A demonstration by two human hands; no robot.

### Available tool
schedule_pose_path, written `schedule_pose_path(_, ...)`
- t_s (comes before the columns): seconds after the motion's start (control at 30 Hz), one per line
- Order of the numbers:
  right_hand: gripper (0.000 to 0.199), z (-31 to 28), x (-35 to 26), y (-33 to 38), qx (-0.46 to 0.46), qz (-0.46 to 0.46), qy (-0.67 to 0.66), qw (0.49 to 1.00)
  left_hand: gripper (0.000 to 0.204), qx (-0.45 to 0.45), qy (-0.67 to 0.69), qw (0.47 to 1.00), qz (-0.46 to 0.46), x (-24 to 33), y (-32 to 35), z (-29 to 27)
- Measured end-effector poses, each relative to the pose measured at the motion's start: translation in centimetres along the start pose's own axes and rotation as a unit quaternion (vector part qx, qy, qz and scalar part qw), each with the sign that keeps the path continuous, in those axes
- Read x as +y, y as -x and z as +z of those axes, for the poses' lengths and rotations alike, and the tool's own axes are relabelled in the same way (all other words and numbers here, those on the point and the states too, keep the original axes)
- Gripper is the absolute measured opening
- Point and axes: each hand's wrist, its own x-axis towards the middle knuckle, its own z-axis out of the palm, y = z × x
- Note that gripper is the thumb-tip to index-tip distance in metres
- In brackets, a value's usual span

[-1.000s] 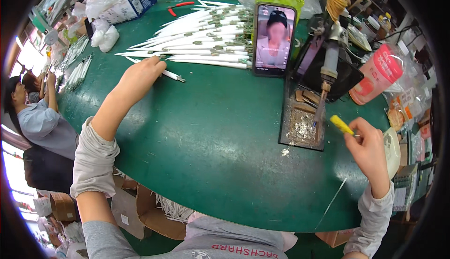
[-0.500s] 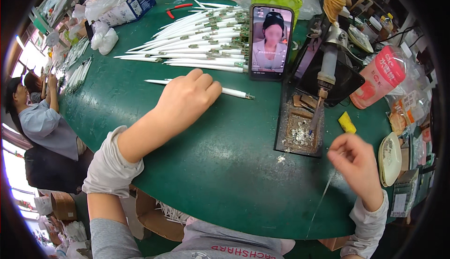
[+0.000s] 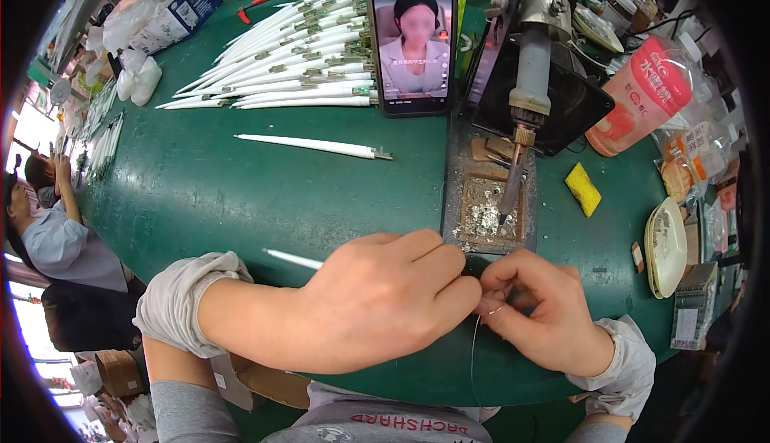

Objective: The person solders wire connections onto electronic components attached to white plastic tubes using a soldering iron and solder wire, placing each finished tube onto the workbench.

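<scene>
My left hand (image 3: 385,298) is closed on a white tapered stick (image 3: 292,258), whose pointed end sticks out to the left; its other end is hidden by my fingers. Against those fingertips, just in front of the soldering stand, my right hand (image 3: 549,310) pinches a thin silvery solder wire (image 3: 474,355) that hangs down toward the table edge. Another white stick (image 3: 309,145) lies alone beyond my left hand. A soldering iron (image 3: 532,74) in a holder points its tip down over a small tray of solder bits (image 3: 520,238).
A fan of several white sticks (image 3: 281,70) with small green circuit boards lies at the back, beside an upright phone (image 3: 413,106). To the right are a yellow sponge (image 3: 583,189), a pink bottle (image 3: 642,98) and stacked dishes (image 3: 667,250). Another person (image 3: 60,230) sits at far left.
My left hand has taken up a white stick from the table and come nearer and to the right. My right hand has moved left with the wire, and the hands now meet.
</scene>
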Motion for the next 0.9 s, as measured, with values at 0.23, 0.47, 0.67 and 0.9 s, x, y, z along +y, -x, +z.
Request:
schedule_pose_path(0.23, 0.013, -0.3, 1.4, -0.1, 0.035, 0.047, -0.096, 0.994, 0.020, -0.005, 0.280, 0.952, -0.126, -1.1, -0.7, 1.1)
schedule_pose_path(0.47, 0.012, -0.7, 1.7, -0.6, 0.040, 0.016, -0.077, 0.996, 0.016, -0.165, 0.506, 0.771, -0.350, -2.0, -1.4, -0.1)
schedule_pose_path(0.67, 0.016, -0.2, 1.6, -0.7, 0.103, -0.084, 0.019, 0.991, 0.014, -0.164, 0.541, 0.742, -0.361, -2.2, -1.5, 0.2)
schedule_pose_path(0.9, 0.023, -0.3, 1.6, -1.0, 0.111, -0.210, 0.152, 0.959, 0.013, -0.162, 0.530, 0.751, -0.359, -2.0, -1.4, 0.4)
